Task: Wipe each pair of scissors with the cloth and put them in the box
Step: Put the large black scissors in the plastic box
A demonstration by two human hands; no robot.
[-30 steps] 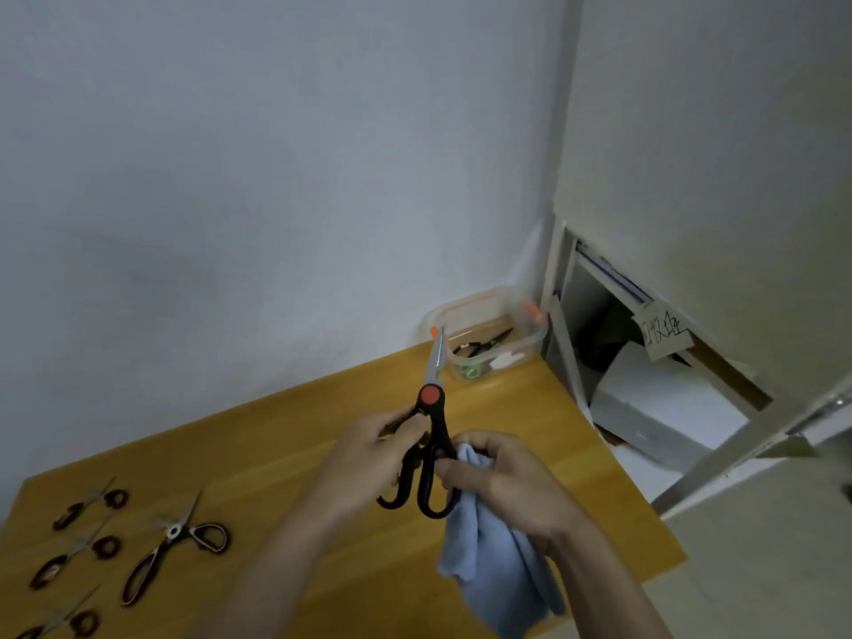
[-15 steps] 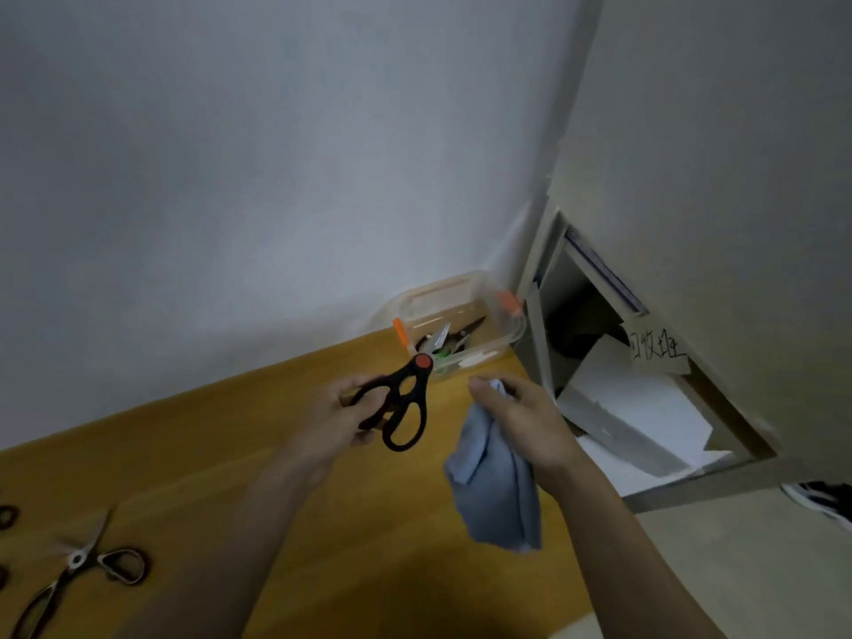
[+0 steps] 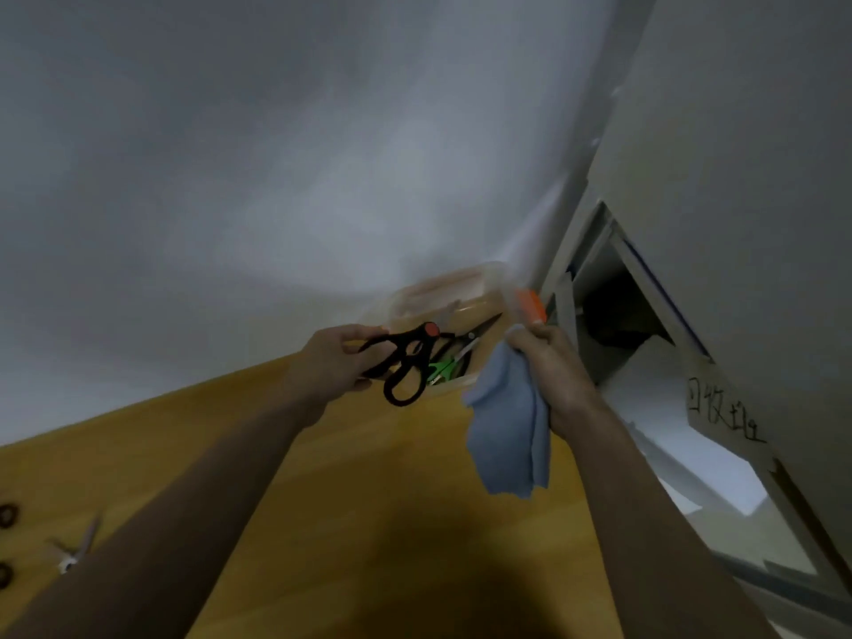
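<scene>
My left hand (image 3: 336, 362) grips the handles of black scissors with an orange pivot (image 3: 405, 357); their blades reach into the clear plastic box (image 3: 438, 292) with orange clips at the table's far corner. Inside the box lie other scissors, one pair black (image 3: 479, 332) and one green-handled (image 3: 442, 368). My right hand (image 3: 553, 366) grips the blue cloth (image 3: 507, 435), which hangs down just right of the box. More scissors (image 3: 76, 548) lie on the wooden table (image 3: 369, 500) at the far left edge of view.
A white wall stands behind the table. To the right is a white cabinet (image 3: 737, 177) with an open compartment holding papers and a handwritten label (image 3: 724, 415). Dark scissor handles (image 3: 5, 516) show at the left edge.
My left hand carried the black scissors forward and tipped them down, blades into the box. My right hand moved forward with the cloth to beside the box. The view swung right.
</scene>
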